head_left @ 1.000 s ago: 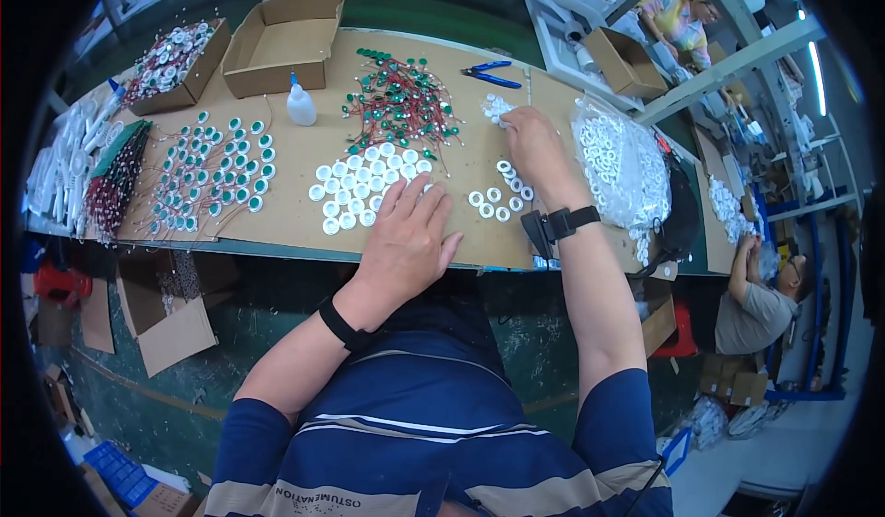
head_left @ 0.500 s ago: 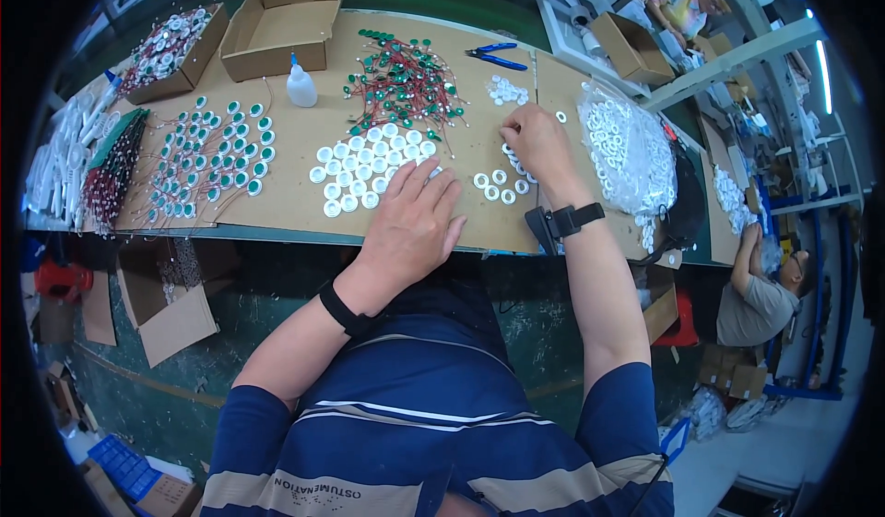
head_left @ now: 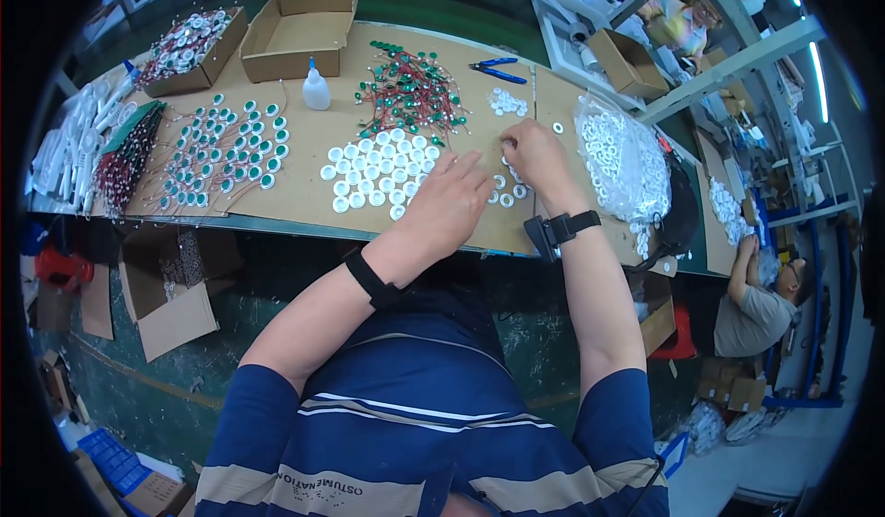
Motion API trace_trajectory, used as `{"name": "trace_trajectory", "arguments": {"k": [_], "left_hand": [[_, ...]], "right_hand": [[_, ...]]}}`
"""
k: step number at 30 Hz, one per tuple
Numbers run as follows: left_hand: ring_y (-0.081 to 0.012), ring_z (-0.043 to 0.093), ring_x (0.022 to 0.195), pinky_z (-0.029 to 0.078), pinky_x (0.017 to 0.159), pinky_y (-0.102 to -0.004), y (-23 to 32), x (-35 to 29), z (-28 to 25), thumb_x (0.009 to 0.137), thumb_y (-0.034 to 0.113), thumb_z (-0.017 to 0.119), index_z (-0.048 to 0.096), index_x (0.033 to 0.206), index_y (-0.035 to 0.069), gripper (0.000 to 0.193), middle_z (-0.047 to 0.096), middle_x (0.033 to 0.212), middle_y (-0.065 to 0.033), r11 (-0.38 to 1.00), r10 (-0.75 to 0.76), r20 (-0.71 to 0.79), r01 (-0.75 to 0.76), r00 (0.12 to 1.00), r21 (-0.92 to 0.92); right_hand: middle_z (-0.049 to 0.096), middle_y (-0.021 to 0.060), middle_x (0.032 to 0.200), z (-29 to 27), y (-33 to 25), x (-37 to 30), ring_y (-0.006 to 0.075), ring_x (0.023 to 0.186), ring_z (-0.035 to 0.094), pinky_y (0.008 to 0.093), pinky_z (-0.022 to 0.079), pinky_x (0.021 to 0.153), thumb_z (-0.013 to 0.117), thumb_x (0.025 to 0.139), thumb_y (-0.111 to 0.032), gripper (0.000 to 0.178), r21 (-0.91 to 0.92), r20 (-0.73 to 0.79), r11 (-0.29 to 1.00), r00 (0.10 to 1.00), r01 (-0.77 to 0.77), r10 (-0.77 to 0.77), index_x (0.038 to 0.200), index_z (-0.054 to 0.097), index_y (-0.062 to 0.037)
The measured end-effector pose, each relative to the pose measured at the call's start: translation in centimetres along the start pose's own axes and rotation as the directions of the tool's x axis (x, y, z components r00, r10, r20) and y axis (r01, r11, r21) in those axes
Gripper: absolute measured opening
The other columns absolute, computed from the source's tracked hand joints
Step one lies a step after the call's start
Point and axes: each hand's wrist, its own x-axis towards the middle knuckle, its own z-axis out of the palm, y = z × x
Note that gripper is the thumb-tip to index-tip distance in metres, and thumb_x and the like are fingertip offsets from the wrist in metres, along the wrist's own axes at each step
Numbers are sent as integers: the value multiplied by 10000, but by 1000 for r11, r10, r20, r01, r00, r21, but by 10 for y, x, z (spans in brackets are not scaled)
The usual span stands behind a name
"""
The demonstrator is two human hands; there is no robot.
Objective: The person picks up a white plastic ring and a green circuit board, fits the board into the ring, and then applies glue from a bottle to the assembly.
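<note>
My left hand (head_left: 450,205) rests at the right end of the rows of round white caps (head_left: 367,170), its fingers stretched out and covering part of them. Just right of it, my right hand (head_left: 537,155) has thumb and forefinger pinched together over the small white rings (head_left: 506,200). Whatever lies between those fingertips is too small and covered to make out. Beyond the caps is a heap of green discs with red wires (head_left: 412,91). A few loose white pieces (head_left: 507,102) lie beyond my right hand.
Rows of green-centred wired discs (head_left: 226,155) lie left, near a white squeeze bottle (head_left: 316,91) and an open cardboard box (head_left: 300,35). Blue-handled cutters (head_left: 499,70) lie at the back. A clear bag of white rings (head_left: 623,159) sits right. Two other people are at the right.
My left hand has moved right, toward my right hand, uncovering more white caps. The right hand stays pinched near the rings. The whole view has shifted slightly.
</note>
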Motion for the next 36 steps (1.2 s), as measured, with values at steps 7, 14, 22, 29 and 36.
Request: {"name": "trace_trajectory", "arguments": {"k": [7, 14, 22, 29, 36], "left_hand": [[-345, 640, 1464, 412, 1319, -512, -4, -8, -9, 1013, 75, 697, 813, 1274, 36, 288, 776, 1322, -132, 999, 37, 54, -35, 998, -26], [-355, 682, 1336, 503, 1211, -494, -1, -15, -9, 960, 57, 762, 824, 1132, 26, 185, 772, 1176, -140, 984, 92, -70, -102, 993, -148], [-345, 693, 1162, 556, 1081, -489, -4, -24, -11, 883, 67, 867, 811, 1053, 29, 182, 725, 1069, -121, 956, 91, -150, -128, 985, -263], [-337, 686, 1134, 562, 1055, -480, -3, -25, -15, 885, 73, 876, 804, 1030, 37, 166, 714, 1053, -107, 971, 62, -122, -88, 991, -222], [-354, 673, 1250, 528, 1157, -512, 1, -28, -16, 900, 109, 861, 792, 1098, 33, 223, 724, 1127, -126, 974, 19, -127, -47, 992, -223]], "right_hand": [[815, 201, 1150, 3, 1, -5, 415, 1063, 797, 498, 643, 960, 765, 967, -131, 207, 39, -85, 999, 996, 30, -27, 1121, 894, -81], [813, 191, 1127, -14, 1, -18, 394, 988, 792, 478, 645, 938, 761, 951, -74, 200, 168, -220, 980, 973, 103, -65, 1109, 881, -52], [782, 160, 1053, -23, -46, -126, 362, 944, 783, 455, 647, 844, 781, 942, -46, 176, 200, -140, 978, 989, 66, -38, 1103, 851, -39], [770, 157, 1073, -14, -53, -154, 357, 930, 775, 454, 643, 828, 796, 965, -33, 150, 184, -138, 978, 988, 95, -70, 1110, 836, -34], [764, 134, 1095, -22, -41, -157, 282, 888, 784, 387, 641, 800, 823, 972, -19, 244, 332, -10, 943, 999, -27, 32, 1216, 834, -10]]}}
